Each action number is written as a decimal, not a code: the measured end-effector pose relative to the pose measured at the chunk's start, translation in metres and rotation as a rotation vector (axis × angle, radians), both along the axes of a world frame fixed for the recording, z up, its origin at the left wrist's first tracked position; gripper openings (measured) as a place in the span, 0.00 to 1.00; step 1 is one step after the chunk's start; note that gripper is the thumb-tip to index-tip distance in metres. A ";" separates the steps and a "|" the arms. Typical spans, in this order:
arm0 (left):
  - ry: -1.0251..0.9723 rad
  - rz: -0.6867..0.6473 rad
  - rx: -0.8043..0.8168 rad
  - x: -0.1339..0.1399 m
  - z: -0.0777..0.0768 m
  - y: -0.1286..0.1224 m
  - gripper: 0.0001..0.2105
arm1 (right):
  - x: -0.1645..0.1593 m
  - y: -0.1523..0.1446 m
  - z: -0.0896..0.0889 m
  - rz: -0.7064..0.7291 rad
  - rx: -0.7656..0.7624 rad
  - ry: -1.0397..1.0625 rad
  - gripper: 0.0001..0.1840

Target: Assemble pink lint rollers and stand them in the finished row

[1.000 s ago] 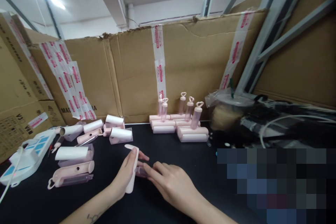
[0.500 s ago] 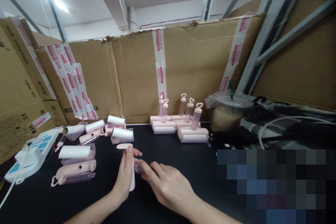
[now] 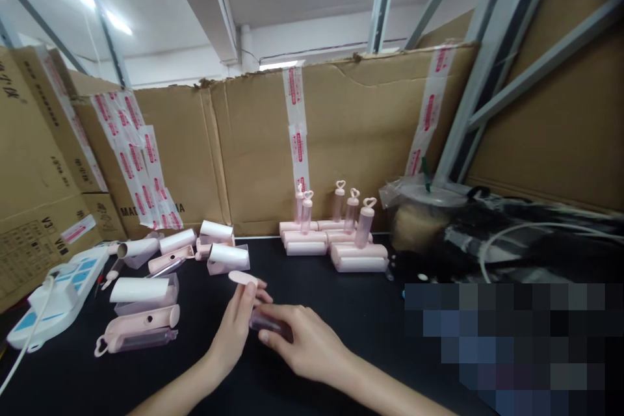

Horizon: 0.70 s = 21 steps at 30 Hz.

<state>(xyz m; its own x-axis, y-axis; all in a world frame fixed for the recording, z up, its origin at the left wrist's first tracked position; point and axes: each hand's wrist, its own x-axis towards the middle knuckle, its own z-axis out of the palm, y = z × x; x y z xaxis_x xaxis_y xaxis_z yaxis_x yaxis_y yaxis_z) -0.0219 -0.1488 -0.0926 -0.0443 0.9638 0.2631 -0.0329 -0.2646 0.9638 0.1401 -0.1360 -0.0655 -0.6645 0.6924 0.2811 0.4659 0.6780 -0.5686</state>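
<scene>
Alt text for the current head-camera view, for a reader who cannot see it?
Two bare hands meet over a black table: the left hand grips an upright pale pink cover, the right hand a clear pink tube. Finished pink rollers stand behind; loose roller parts lie left, before cardboard walls.

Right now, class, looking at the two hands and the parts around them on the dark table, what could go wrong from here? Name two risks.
1. The left hand holds the pink cover only at its lower part, while the right hand pinches a clear tube against it; either piece might slip.
2. The lint rollers standing upright behind look top-heavy; a careless reach could topple them.
</scene>
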 end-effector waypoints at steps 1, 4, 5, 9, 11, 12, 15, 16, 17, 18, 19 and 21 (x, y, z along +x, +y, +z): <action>0.006 -0.018 -0.008 -0.004 0.004 0.003 0.24 | 0.003 0.006 0.000 0.021 -0.090 0.047 0.16; 0.094 0.011 0.101 -0.025 0.021 0.016 0.27 | 0.017 0.023 0.008 0.079 -0.386 0.192 0.21; 0.178 0.073 0.177 -0.034 0.027 0.021 0.27 | 0.021 0.028 0.013 0.083 -0.462 0.250 0.22; 0.784 0.423 0.323 -0.067 0.030 0.045 0.24 | 0.033 0.039 0.029 0.041 -0.571 0.526 0.22; 1.052 0.580 0.314 -0.075 0.019 0.057 0.27 | 0.033 0.042 0.028 0.020 -0.580 0.563 0.22; 1.154 0.614 0.307 -0.077 0.013 0.063 0.29 | 0.033 0.043 0.026 0.011 -0.579 0.529 0.21; 1.323 0.634 0.320 -0.080 -0.001 0.074 0.29 | 0.032 0.045 0.016 -0.020 -0.519 0.297 0.20; 1.340 0.639 0.335 -0.080 -0.002 0.076 0.29 | 0.032 0.045 0.014 -0.030 -0.497 0.226 0.20; 1.339 0.636 0.351 -0.081 -0.003 0.077 0.28 | 0.032 0.046 0.012 -0.037 -0.483 0.183 0.20; 1.325 0.622 0.366 -0.081 -0.002 0.077 0.26 | 0.032 0.047 0.011 -0.039 -0.480 0.173 0.20; 1.306 0.599 0.379 -0.080 -0.002 0.077 0.25 | 0.033 0.048 0.010 -0.035 -0.487 0.189 0.20; 1.270 0.536 0.396 -0.077 -0.002 0.074 0.22 | 0.035 0.050 0.011 -0.014 -0.499 0.254 0.20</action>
<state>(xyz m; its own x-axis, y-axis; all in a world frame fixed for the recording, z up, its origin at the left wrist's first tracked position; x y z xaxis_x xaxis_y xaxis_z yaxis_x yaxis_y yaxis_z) -0.0986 -0.0748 -0.0941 0.0920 0.7615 0.6416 0.9668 -0.2226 0.1255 0.1747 -0.0862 -0.0543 -0.6082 0.7909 0.0672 0.2795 0.2926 -0.9145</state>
